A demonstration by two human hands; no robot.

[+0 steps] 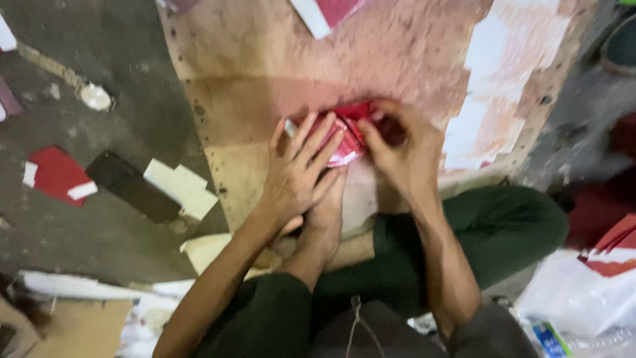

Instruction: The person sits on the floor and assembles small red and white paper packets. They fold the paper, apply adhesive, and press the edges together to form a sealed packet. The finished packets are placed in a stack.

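A small red and white folded paper piece (349, 132) lies on a worn wooden board (265, 79) on the floor. My left hand (298, 169) presses flat on its left part, fingers spread. On its right part my right hand (401, 149) has bent fingers pinching and folding the red paper. My bare foot (324, 219) rests on the board just under my left hand. Much of the paper is hidden by both hands.
Scraps lie on the grey floor at left: a red piece (58, 174), a dark strip (131, 187), cream card pieces (182, 189). More red and white sheets sit at the top (324, 12) and far right (613, 252). A white plastic bag (583, 298) lies at lower right.
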